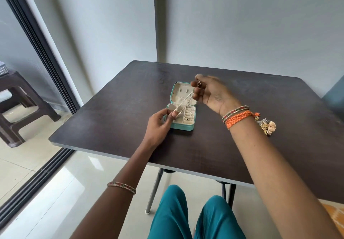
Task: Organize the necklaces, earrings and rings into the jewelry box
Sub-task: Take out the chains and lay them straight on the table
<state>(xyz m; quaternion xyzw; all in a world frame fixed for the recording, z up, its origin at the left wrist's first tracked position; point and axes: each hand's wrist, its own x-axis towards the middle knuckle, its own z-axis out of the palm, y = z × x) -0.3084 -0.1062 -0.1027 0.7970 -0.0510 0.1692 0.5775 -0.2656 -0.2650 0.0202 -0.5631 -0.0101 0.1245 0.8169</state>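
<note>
Both ends pinched, my left hand (160, 121) and right hand (208, 93) hold the chain necklace (185, 101) taut over the teal jewelry box (183, 126); I judge slackening slowly avoids tangles.

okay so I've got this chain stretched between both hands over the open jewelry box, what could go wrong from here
The necklace chain, pulled taut between the left hand and right hand, could snap or slip free. Lowered slack, it might tangle with pieces already in the jewelry box compartments. The left hand sits against the box's edge and could nudge it.
</note>
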